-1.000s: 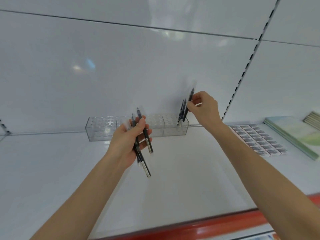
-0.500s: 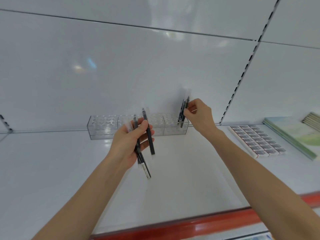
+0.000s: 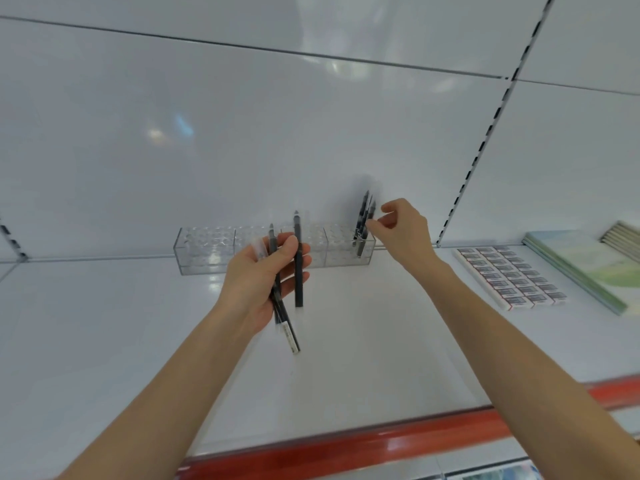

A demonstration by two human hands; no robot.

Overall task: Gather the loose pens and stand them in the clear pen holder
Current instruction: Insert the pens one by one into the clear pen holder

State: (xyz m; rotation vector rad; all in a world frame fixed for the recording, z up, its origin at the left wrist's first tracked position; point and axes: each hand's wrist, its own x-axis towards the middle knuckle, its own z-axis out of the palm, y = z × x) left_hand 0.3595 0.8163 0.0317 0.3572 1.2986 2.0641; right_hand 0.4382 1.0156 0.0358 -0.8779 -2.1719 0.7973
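Observation:
A long clear pen holder (image 3: 207,252) stands at the back of the white shelf (image 3: 104,341) against the wall. A few black pens (image 3: 362,216) stand upright in its right end. My right hand (image 3: 403,230) hovers just right of those pens, thumb and forefinger apart, with fingertips beside the nearest pen top and nothing in its grasp. My left hand (image 3: 258,282) is raised in front of the holder's middle and grips a bunch of black pens (image 3: 298,271). One of these stands upright and the others slant down past the palm.
Rows of small boxed items (image 3: 509,278) lie on the shelf to the right, with notebooks (image 3: 581,268) beyond them. A slotted upright (image 3: 485,140) runs up the back wall. A red strip (image 3: 346,445) edges the shelf front.
My right hand pushed its pen down into the holder's right end and let go of it. My left hand lifted slightly and shifted one pen upright.

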